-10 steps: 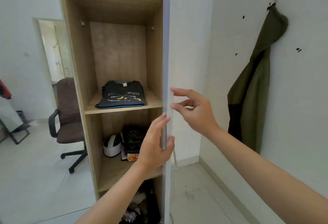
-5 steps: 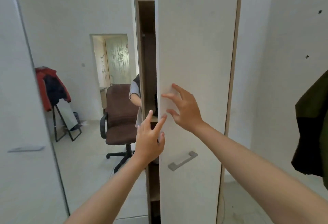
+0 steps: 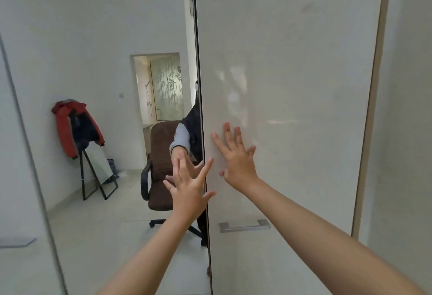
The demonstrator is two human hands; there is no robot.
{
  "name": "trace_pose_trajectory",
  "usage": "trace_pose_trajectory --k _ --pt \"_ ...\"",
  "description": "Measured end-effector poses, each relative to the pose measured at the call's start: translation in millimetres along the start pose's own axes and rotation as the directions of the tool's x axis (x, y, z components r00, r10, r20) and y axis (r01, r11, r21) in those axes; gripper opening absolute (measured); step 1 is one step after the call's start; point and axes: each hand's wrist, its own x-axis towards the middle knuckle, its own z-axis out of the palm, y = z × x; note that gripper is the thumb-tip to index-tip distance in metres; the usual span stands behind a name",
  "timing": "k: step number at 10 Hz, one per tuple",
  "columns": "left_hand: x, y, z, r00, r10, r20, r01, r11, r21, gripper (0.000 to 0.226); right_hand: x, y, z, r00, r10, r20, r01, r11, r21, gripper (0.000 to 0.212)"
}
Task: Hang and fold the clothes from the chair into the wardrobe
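Observation:
The white wardrobe door (image 3: 292,84) fills the right half of the view and stands shut, hiding the shelves behind it. My right hand (image 3: 236,157) lies flat on it with fingers spread, above the metal handle (image 3: 244,225). My left hand (image 3: 187,187) is open with fingers apart at the door's left edge, holding nothing. To the left is a mirrored door (image 3: 105,131); it reflects the brown office chair (image 3: 161,166), whose seat looks bare, and a person's sleeve and hand.
The mirror also reflects a red and dark jacket (image 3: 74,126) draped over a black folding stand, a tiled floor, and a doorway to a bathroom. A white panel (image 3: 18,178) with a handle sits at the far left. A wall is at the far right.
The wardrobe door swung from wide open to fully shut. My left hand let go of its edge, my right hand now presses flat on its front. The shelves and folded shirt are hidden.

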Motion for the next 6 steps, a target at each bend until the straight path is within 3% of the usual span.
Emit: trace_pose_trajectory --k 2,4,6 --pt "10.5 1.0 25.5 0.997 -0.044 -0.065 0.044 0.999 0.008 0.107 14.8 7.2 15.0 1.0 0.01 -0.016 -0.009 0.999 0.035 0.108" --pt "-0.8 5.3 10.4 0.999 -0.023 -0.031 0.022 1.0 -0.019 0.107 3.7 4.0 8.1 1.0 -0.023 -0.019 0.023 1.0 -0.01 0.107" --pt "-20.7 9.2 -9.7 0.999 0.043 -0.01 -0.044 0.989 -0.144 0.095 -9.9 2.9 12.2 0.977 -0.076 -0.2 0.063 0.995 -0.073 0.094"
